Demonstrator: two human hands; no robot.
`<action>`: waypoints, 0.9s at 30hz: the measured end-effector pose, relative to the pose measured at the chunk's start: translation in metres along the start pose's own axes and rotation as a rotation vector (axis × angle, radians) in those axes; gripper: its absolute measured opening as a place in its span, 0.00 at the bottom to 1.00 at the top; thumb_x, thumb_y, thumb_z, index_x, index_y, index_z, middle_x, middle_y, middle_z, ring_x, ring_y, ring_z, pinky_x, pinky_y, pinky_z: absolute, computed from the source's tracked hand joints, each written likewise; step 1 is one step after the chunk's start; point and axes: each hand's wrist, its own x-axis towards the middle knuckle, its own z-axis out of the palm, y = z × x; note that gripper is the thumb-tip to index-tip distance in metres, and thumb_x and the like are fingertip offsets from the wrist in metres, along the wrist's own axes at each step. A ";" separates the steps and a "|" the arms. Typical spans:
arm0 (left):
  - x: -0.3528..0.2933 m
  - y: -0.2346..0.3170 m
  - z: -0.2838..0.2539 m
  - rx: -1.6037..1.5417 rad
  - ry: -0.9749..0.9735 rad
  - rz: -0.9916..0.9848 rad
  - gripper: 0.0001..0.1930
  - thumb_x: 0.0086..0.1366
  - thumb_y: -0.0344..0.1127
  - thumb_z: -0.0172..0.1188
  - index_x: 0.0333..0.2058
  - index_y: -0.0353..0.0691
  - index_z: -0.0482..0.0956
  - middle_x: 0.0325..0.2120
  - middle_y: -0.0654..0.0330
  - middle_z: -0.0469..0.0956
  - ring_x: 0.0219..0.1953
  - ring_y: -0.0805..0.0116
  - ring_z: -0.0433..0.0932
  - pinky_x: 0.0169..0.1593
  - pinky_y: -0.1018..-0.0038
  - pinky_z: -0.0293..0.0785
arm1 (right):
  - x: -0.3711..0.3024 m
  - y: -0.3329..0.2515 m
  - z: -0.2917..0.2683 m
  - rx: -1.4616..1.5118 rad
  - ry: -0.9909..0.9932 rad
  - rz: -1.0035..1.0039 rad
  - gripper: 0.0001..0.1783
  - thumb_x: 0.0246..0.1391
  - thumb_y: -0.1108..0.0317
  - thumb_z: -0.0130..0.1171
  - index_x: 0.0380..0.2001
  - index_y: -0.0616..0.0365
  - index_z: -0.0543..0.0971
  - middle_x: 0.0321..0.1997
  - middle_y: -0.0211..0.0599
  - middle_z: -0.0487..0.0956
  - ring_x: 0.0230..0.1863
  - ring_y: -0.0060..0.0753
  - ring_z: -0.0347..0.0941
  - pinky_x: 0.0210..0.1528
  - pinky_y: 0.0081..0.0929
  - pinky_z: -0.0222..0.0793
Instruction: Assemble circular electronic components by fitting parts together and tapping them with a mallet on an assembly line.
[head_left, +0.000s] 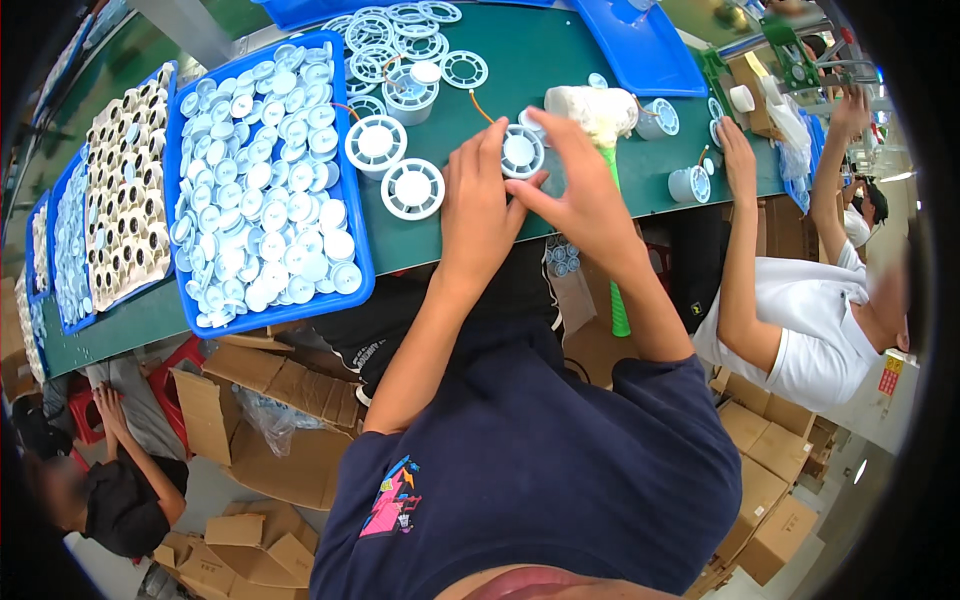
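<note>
Both my hands are at a white round housing with a slotted rim [521, 153] above the green table. My left hand [478, 205] closes on its left side, with the thumb below it. My right hand [578, 190] curls round its right side, fingers at the top and thumb at the lower edge. An orange wire [481, 107] sticks up beside my left fingertips. Left of my left hand lie a slotted white ring [413, 189] and a similar round housing [375, 144]. A mallet with a white head [578, 108] and green handle [619, 310] lies beyond my right hand.
A blue tray [361, 262] full of pale round caps stands at the left, beside an egg-carton tray [128, 190]. Loose slotted rings [464, 70] pile up at the back. More housings [688, 184] stand at the right, near a co-worker's hand [738, 160]. Cardboard boxes [262, 545] lie below.
</note>
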 end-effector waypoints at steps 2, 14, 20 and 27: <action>0.001 -0.002 -0.002 -0.007 -0.015 0.041 0.37 0.59 0.35 0.74 0.65 0.35 0.67 0.54 0.46 0.76 0.56 0.43 0.74 0.57 0.53 0.70 | -0.007 0.004 -0.009 -0.201 0.131 -0.017 0.35 0.52 0.62 0.74 0.61 0.63 0.74 0.60 0.52 0.74 0.62 0.57 0.71 0.61 0.46 0.69; 0.004 -0.001 -0.005 -0.039 -0.018 -0.010 0.37 0.61 0.38 0.74 0.65 0.33 0.68 0.54 0.45 0.76 0.55 0.44 0.75 0.58 0.53 0.70 | -0.041 0.042 -0.036 -0.072 0.127 0.548 0.30 0.57 0.73 0.61 0.63 0.65 0.68 0.35 0.50 0.82 0.30 0.41 0.80 0.35 0.37 0.74; 0.002 -0.002 -0.003 -0.085 -0.018 -0.018 0.37 0.60 0.37 0.74 0.65 0.33 0.69 0.55 0.45 0.75 0.56 0.44 0.75 0.58 0.54 0.71 | -0.047 0.027 -0.047 -0.041 0.039 0.366 0.20 0.56 0.73 0.62 0.52 0.67 0.77 0.29 0.49 0.82 0.29 0.36 0.80 0.36 0.36 0.74; 0.001 -0.005 -0.007 -0.134 -0.051 -0.058 0.38 0.60 0.34 0.75 0.67 0.38 0.69 0.56 0.47 0.74 0.57 0.47 0.75 0.60 0.58 0.71 | -0.023 0.023 -0.067 0.023 -0.027 0.448 0.17 0.58 0.72 0.60 0.50 0.65 0.77 0.28 0.49 0.80 0.28 0.36 0.78 0.36 0.35 0.72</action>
